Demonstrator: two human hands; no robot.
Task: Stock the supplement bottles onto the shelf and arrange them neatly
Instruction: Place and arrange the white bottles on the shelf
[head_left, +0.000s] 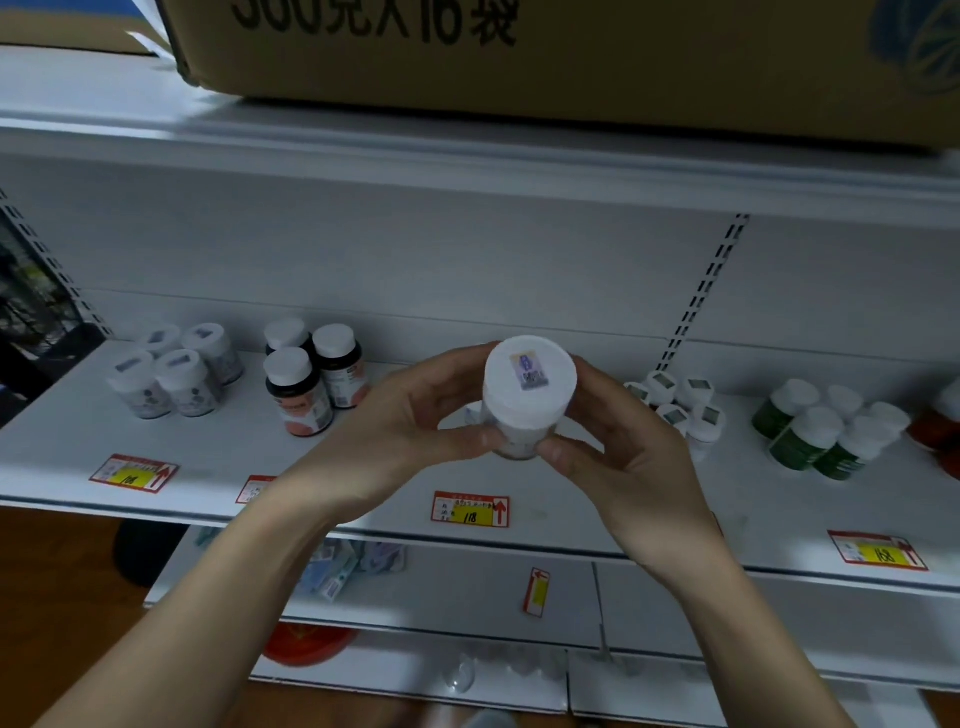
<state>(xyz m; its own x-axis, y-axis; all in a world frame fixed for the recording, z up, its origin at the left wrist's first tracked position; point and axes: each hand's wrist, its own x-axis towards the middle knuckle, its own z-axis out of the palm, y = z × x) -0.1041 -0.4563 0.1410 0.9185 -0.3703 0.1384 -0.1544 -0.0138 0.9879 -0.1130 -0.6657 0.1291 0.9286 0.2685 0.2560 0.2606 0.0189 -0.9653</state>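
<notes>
Both hands hold one white-capped supplement bottle (527, 395) in the air above the shelf (571, 499), over the middle of its front half: the left hand (410, 421) wraps its left side with the thumb pressed low on the body, and the right hand (618, 441) curls round the right side with its thumb beside the other. The bottle's long axis tips toward the camera, so the cap faces up and forward, showing a small bluish sticker whose print is too small to read; what the bottle contains cannot be seen. On the shelf, toward its left end, stand four pale bottles (174, 371) with stickered caps, and just right of them three dark bottles with orange labels (311, 374). Right of the hands sits a cluster of small white bottles (680, 405), then green-labelled bottles (826, 431) near the right end. Along the front edge lie red-and-yellow price tags: one (134, 473) at the left, its number blurred, one reading "118" (471, 510) in the middle, and one reading "168" (878, 551) at the right. A cardboard carton (571, 52) rests on the board above, printed with "16" among partly cut-off characters.
</notes>
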